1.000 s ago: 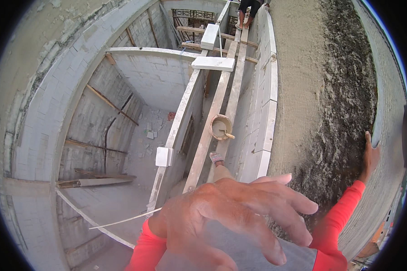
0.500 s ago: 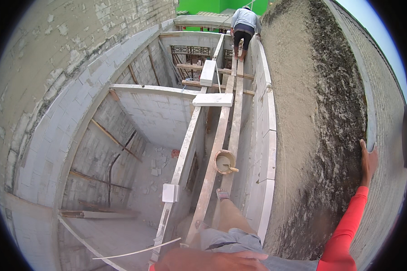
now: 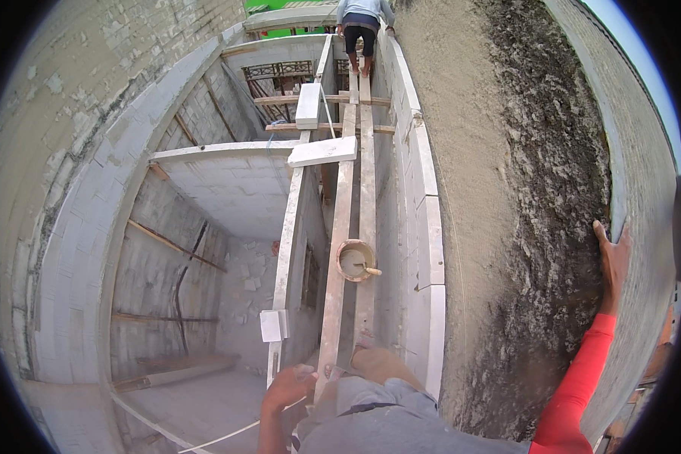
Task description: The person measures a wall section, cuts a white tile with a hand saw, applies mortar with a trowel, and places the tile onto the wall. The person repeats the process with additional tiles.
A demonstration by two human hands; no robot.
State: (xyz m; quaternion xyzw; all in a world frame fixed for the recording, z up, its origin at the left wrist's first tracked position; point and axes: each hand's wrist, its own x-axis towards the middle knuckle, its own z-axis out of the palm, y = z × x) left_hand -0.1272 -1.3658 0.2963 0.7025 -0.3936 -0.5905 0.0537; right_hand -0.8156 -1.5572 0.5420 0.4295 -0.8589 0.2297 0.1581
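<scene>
My left hand hovers beside my left leg, fingers loosely bent with nothing visible in them. A thin pale strip passes behind its wrist. On the right, my right hand grips the top edge of a tall rough wall, thumb on the near face and fingers over the far side. Ahead of my feet, a round mortar bucket with grey mix sits on two wooden planks. A trowel with a wooden handle rests in it.
Pale blocks and a small block piece lie on the narrow wall top. Left of it, a deep room holds rubble. A block wall borders the planks. Another person stands farther along them.
My left hand has moved left, from in front of my body to beside my leg. My right hand stays on the wall edge. The view has shifted, moving the bucket and the other person leftward.
</scene>
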